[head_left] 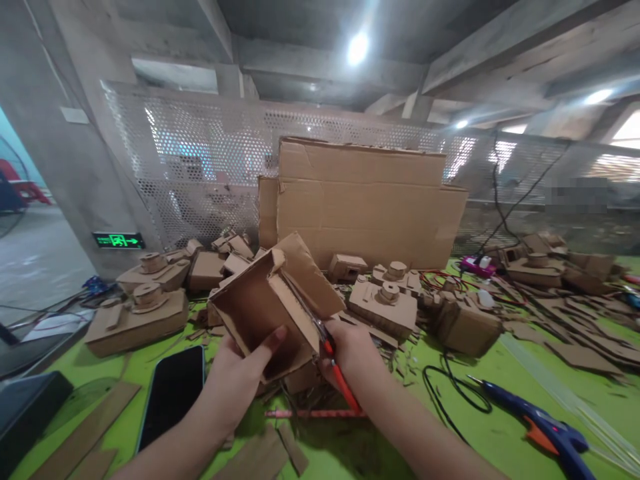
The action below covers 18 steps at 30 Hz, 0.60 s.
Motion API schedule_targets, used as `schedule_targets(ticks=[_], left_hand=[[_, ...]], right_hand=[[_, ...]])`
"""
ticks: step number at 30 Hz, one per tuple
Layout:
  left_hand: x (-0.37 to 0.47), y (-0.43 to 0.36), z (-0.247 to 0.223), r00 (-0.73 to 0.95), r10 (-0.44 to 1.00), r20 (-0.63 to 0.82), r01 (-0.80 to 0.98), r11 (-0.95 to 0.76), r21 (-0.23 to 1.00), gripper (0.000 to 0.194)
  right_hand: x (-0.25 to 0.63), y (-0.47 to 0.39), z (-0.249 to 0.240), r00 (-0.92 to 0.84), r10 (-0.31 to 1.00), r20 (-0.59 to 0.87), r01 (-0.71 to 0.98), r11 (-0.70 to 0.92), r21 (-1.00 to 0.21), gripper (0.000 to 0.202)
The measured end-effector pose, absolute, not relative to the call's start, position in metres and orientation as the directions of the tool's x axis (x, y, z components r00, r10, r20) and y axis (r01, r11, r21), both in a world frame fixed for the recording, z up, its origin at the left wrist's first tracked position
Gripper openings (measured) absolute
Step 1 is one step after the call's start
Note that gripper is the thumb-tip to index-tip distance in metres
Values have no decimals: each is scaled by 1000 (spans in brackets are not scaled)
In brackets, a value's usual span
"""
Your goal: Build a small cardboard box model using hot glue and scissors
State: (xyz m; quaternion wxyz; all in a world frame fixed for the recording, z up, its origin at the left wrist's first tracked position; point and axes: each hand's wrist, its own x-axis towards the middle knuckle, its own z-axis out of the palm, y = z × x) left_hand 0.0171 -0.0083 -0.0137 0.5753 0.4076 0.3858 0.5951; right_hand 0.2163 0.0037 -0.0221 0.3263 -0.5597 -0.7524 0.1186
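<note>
A small open cardboard box is tilted up in front of me, its hollow side facing me and a flap sticking out at its right. My left hand grips the box's lower edge, thumb inside and fingers hidden behind. In my right hand are scissors with red handles. Their blades lie along the box's right side, by the flap; whether they are open there is hard to make out. Below the box a pinkish-red stick lies on the green table.
Cardboard models with round knobs stand at the left and centre back. A phone lies at left, a blue glue gun with its cord at right. Cardboard scraps cover the right side. A large cardboard sheet stands behind.
</note>
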Motion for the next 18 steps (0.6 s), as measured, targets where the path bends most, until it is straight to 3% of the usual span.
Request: schedule_targets(ticks=[4, 7, 11, 18], left_hand=[[14, -9, -12, -41, 996, 82, -296, -91, 951, 58], [15, -12, -11, -36, 997, 69, -285, -77, 956, 60], [20, -14, -13, -36, 999, -12, -396, -4, 918, 62], [23, -11, -7, -34, 998, -47, -534, 21, 845, 65]], right_hand=[[211, 5, -24, -172, 888, 426, 832, 363, -421, 15], [212, 7, -29, -165, 884, 437, 793, 382, -475, 12], [220, 11, -34, -199, 877, 438, 712, 436, -550, 13], [216, 12, -29, -223, 886, 406, 750, 422, -509, 12]])
